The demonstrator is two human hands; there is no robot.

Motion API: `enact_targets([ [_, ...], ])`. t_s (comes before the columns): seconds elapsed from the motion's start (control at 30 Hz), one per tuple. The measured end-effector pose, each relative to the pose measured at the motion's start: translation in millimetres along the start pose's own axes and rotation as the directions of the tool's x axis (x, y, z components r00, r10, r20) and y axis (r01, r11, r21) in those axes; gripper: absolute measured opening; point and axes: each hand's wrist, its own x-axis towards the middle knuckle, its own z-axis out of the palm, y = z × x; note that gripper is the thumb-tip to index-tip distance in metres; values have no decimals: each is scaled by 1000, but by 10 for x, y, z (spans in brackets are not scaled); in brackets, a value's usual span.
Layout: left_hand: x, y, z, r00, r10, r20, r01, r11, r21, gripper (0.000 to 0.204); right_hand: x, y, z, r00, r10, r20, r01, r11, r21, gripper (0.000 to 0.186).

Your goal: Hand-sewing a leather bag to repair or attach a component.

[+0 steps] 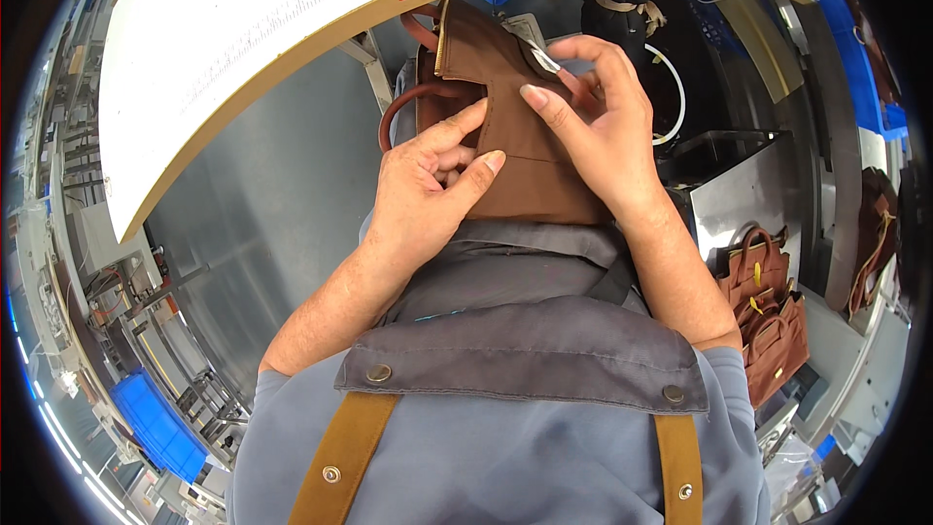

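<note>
A brown handbag [525, 122] lies across my lap, its brown fabric facing up. Along its upper left edge runs a gold-toothed zipper, and two reddish-brown rolled handles stick out to the left. My left hand [428, 180] is closed on the fabric edge, thumb on top and fingertips at the seam. In my right hand [612, 122], a small tool with bright metal blades and a reddish grip [547, 60], looking like thread snips, points up and left above the bag. Part of its grip is hidden by my fingers.
A white work table [292, 10] with a ruler scale curves across the top, just beyond the bag. Brown handbags [763, 311] stand low on the right beside a metal box. A blue bin [160, 423] is at lower left. A white ring [671, 97] lies right of my hand.
</note>
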Motion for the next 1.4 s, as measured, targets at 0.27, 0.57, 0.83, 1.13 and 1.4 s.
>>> enact_targets([
  [0.27,429,0,-389,955,-208,-211,174,970,-167,54,-259,331,60,969,195,152,-202,979,34,35],
  [0.57,485,-42,-267,949,-250,-189,198,945,-259,39,-325,359,73,974,171,149,-186,979,88,27],
  [0.83,430,155,112,965,-134,-224,90,976,-199,25,-427,327,-17,988,138,73,-150,968,201,25],
  [1.13,310,1103,453,971,223,-89,-153,861,484,29,-756,76,-763,987,107,-119,-46,902,429,16],
  [1.4,284,2475,220,890,154,429,-423,628,652,24,-885,-552,-1195,955,-113,-273,223,881,418,21],
])
